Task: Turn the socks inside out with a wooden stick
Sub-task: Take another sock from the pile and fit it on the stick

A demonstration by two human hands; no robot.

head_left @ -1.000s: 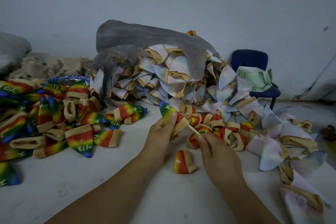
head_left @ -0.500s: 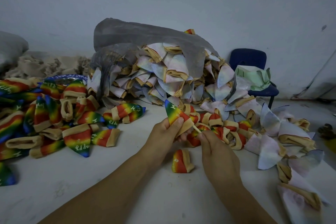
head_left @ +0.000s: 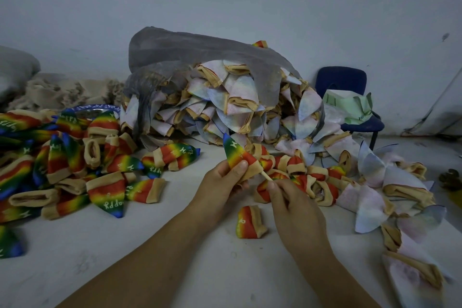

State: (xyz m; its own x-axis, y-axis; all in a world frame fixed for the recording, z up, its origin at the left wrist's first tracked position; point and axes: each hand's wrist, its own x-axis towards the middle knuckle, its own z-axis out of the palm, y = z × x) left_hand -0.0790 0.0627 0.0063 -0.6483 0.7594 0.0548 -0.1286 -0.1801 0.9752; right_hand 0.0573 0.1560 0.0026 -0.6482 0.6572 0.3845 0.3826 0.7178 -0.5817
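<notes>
The pointy rainbow sock with the tan cuff (head_left: 235,153) is up in the air, just over the white counter (head_left: 125,257) and in front of both hands. The left hand (head_left: 220,182) has its fingers curled round the sock near the cuff, with the thumb pressed on top. The right hand (head_left: 295,207) pinches the near end of the thin pale wooden stick (head_left: 266,176) (only a short bit of it shows). The rest of the stick goes in through the cuff.

The sock's long line starts at the cuff, low and close to the right hand. It goes up and away to the left, to the blue tip. The stick lies along that same line. So I think the next move, a push or a pull, has to go along it while the left hand holds the cloth. The left hand is the one on the sock. The right hand is just beside the cuff and touches only the stick. Both arms reach in from below.
</notes>
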